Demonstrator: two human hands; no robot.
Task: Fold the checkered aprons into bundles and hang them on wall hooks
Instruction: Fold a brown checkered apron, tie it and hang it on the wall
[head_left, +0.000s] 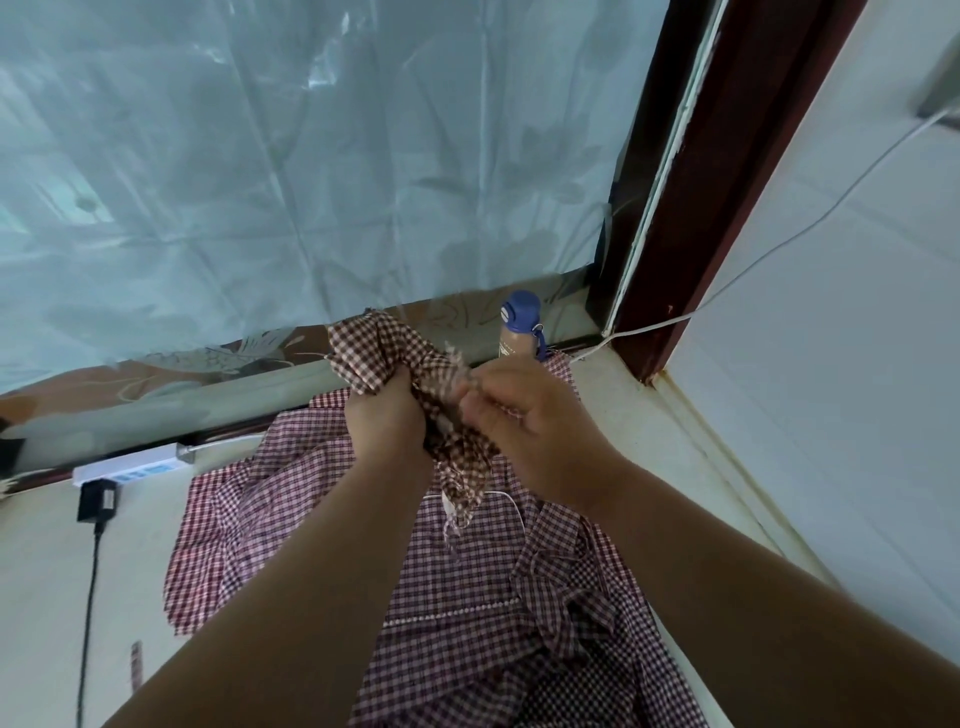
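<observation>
Window covered by a plastic sheet (260, 156); below it a pale ledge (41, 571) bearing a loose, unfolded heap of red checkered aprons (322, 519). Held above the heap, a brown checkered apron (379, 348), bunched: left hand (387, 410) curled round its middle, right hand (530, 421) pinching a fold beside it, a frayed tail (457, 499) hanging free underneath. Risk, as judged: the half-made bundle may spring open if either grip eases, and the tail could snag the heap or tip the blue-capped bottle (519, 322) just behind.
</observation>
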